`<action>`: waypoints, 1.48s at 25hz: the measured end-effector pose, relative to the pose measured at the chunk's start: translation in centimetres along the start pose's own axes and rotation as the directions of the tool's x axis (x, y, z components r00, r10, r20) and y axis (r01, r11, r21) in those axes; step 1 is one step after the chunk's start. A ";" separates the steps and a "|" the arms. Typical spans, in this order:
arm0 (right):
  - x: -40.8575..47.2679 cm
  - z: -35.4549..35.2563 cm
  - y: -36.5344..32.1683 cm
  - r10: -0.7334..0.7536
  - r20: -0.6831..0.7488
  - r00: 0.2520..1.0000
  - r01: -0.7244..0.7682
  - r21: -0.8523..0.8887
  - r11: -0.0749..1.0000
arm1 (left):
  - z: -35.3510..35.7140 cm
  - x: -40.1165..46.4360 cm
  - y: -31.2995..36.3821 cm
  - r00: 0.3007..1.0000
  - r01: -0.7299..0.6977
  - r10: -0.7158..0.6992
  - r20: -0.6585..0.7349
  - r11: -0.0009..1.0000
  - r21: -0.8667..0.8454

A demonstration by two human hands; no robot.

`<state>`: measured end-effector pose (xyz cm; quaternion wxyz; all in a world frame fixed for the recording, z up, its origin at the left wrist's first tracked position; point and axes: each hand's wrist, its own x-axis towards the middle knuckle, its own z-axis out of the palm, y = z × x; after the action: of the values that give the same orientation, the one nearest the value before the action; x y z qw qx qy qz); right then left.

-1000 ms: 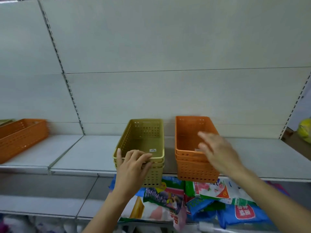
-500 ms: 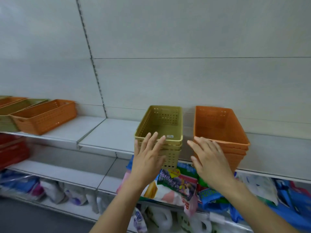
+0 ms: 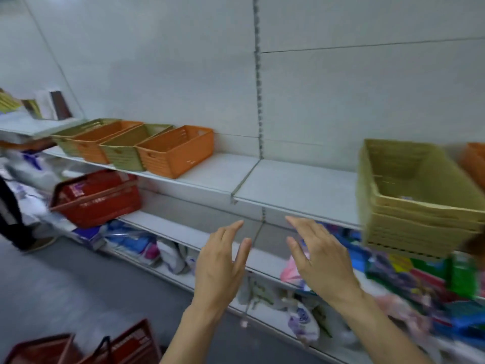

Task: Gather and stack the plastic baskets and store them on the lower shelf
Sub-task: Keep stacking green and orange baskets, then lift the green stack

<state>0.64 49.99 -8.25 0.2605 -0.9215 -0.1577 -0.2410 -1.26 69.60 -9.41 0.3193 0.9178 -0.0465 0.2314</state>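
Head view: both hands' grip wide, left hand (image 3: 219, 266), right hand (image 3: 321, 261), near slotted plastic baskets (image 3: 417, 203).

Red shopping basket (image 3: 97, 197) on middle shelf; packaged goods (image 3: 409, 274) below.

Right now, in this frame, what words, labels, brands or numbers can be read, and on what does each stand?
None can be read as text.
Sticker inside the green basket stack: too small and blurred.
White marks on the nearest orange basket: too small.
Print on the red shopping basket: smeared by motion.
Printed packets under the shelf: blurred.
Left hand and right hand hold nothing.
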 end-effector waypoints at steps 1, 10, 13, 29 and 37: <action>1.0 2.7 -2.6 0.029 0.006 1.000 -0.029 0.033 0.999 | -2.1 0.4 -3.1 0.999 0.041 -0.040 0.030 0.999 -0.007; 10.2 17.2 -15.8 0.159 0.236 0.959 -0.224 0.279 0.934 | -12.4 7.3 -20.3 0.968 0.244 -0.235 0.087 0.962 -0.122; 15.0 20.4 -16.8 0.176 0.236 0.956 -0.244 0.302 0.921 | -13.3 12.1 -24.6 0.965 0.260 -0.250 0.084 0.953 -0.154; 39.7 33.9 -16.3 0.596 0.340 0.728 -0.685 0.393 0.613 | -18.8 44.0 -48.4 0.754 0.648 -0.655 -0.049 0.754 -0.109; 41.0 35.8 -17.9 0.745 0.278 0.607 -0.793 0.276 0.543 | -19.7 45.9 -52.0 0.701 0.713 -0.685 0.197 0.663 -0.228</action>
<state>40.34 91.28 -6.25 0.4984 -0.8425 0.2042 -0.0084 43.81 125.65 -4.34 0.5105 0.8183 0.2613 0.0384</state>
